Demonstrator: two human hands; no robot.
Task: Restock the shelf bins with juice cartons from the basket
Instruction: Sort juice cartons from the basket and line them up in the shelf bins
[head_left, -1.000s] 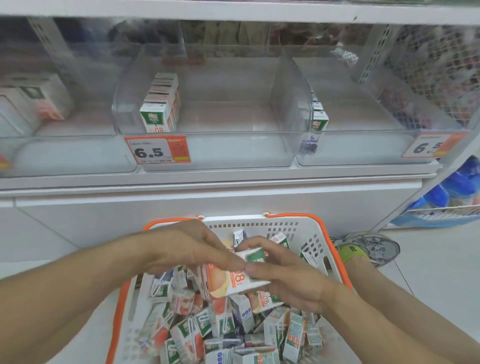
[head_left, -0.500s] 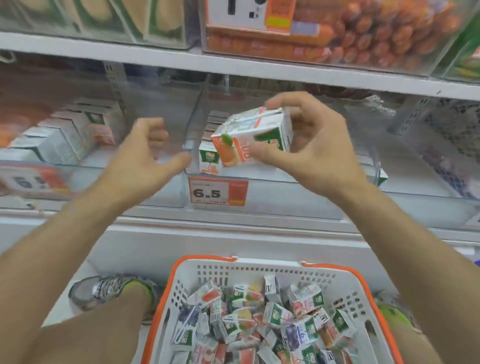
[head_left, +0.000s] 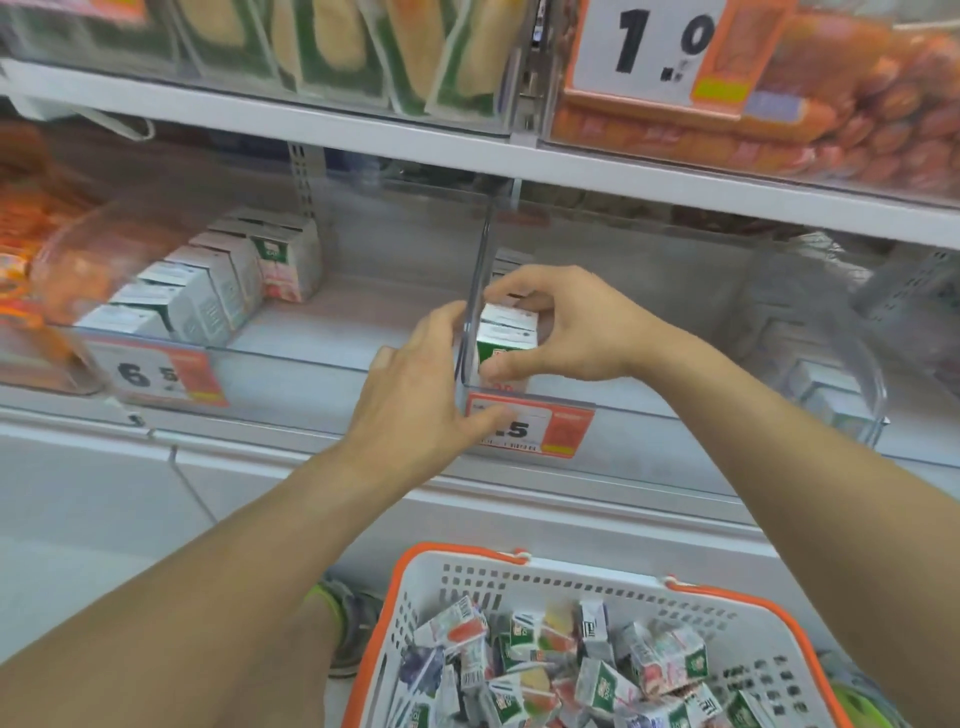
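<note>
Lowered since the earlier frame, the juice carton (head_left: 506, 340) now sits inside the clear shelf bin (head_left: 675, 410), at its front left corner behind the transparent wall, where before it was held in the air in front of the shelf. Head view: right hand (head_left: 566, 327) curls over the carton, fingers on its top and thumb on its front face, pinching it. Left hand (head_left: 421, 395) has come forward to the bin's left divider, fingers straight against the plastic, thumb over the orange price tag (head_left: 535, 426), which reads ".5" where uncovered. A neighbouring tag (head_left: 156, 371) reads "6.5"; the upper-shelf tag (head_left: 660, 47) reads "1.0". Carton print is too blurred to read. Below, the orange-rimmed basket (head_left: 415, 571) holds loose cartons (head_left: 571, 670).
</note>
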